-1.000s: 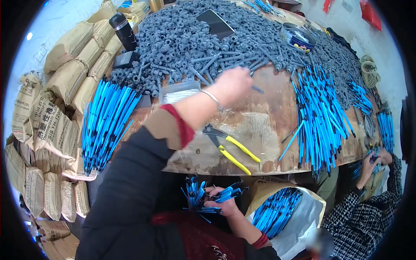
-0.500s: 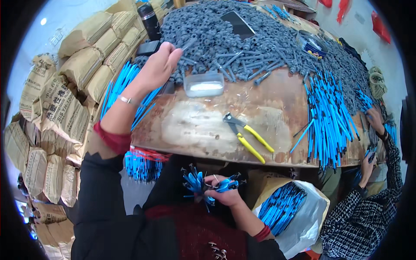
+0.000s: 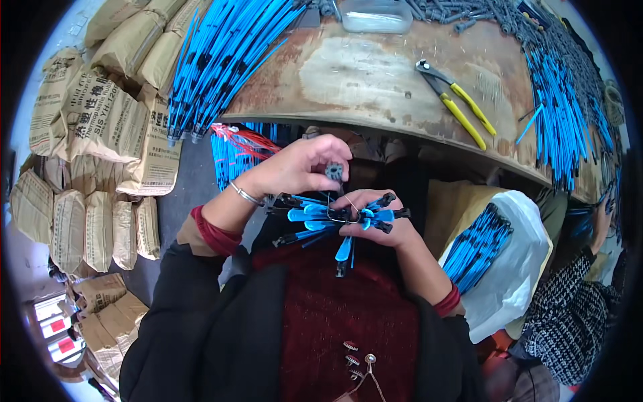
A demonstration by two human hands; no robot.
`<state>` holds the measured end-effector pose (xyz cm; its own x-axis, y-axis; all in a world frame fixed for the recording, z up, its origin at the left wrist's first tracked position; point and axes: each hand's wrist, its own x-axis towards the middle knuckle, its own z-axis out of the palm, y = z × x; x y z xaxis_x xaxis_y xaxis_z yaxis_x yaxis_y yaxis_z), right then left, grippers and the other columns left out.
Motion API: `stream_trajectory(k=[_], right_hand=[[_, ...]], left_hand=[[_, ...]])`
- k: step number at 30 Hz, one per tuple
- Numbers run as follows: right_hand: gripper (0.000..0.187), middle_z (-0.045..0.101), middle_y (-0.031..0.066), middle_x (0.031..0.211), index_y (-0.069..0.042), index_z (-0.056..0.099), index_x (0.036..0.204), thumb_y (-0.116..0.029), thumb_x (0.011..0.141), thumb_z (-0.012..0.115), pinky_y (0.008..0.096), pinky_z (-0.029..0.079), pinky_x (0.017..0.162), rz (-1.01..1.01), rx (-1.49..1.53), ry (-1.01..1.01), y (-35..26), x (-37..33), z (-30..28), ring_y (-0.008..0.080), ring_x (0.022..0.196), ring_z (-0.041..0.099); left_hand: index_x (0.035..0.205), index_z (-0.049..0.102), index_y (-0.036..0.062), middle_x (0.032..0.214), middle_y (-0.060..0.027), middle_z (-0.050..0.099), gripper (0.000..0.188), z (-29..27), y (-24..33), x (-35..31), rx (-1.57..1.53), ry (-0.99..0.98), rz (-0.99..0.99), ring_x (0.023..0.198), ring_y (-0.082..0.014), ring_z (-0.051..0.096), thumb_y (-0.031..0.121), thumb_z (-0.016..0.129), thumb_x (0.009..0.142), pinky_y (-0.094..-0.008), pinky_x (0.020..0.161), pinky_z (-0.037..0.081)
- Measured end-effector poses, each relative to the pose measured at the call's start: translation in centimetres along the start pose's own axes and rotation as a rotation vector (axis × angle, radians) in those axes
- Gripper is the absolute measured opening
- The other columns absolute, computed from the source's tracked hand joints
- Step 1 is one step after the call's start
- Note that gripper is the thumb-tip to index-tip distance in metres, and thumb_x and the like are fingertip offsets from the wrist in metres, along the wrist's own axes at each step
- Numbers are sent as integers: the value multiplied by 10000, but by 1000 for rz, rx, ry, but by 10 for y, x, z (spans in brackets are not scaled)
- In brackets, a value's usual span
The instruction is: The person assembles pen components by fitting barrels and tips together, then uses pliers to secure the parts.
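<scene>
My left hand (image 3: 298, 166) pinches a small grey plastic plug-like piece (image 3: 333, 172) between thumb and fingertips, just above my right hand. In my right hand (image 3: 387, 224) is a splayed bundle of blue strips with black ends (image 3: 311, 213), its fingers wrapped round the middle. The blue tips fan out to both sides and toward my body. A thin wire-like strand shows at the centre of the bundle. The grey piece hangs close over this centre; whether it touches cannot be made out.
Yellow-handled pliers (image 3: 462, 110) lie on the worn wooden table (image 3: 362, 74), near a clear plastic box (image 3: 376, 17) and grey parts. Blue strips (image 3: 224, 63) are heaped at left. An open sack (image 3: 529, 234) of blue strips stands at right, beside a co-worker's checked sleeve (image 3: 566, 328). Brown sacks (image 3: 100, 127) are stacked left.
My left hand has come down from the pile of grey parts to the bundle in my right hand. My view has tipped downward, so the table sits higher in the picture.
</scene>
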<state>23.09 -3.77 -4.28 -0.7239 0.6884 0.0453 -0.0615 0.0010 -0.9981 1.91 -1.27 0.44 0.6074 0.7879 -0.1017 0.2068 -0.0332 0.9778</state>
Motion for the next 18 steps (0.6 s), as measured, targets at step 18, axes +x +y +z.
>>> stream_trajectory(k=[18], right_hand=[[285,656,70,868,-21,629,856,-93,629,787,258,472,670,-70,67,193,26,4,24,128,716,597]], left_hand=[[1194,552,51,986,-69,584,439,2,-37,-18,-480,13,67,849,-140,585,59,658,767,-273,778,465]])
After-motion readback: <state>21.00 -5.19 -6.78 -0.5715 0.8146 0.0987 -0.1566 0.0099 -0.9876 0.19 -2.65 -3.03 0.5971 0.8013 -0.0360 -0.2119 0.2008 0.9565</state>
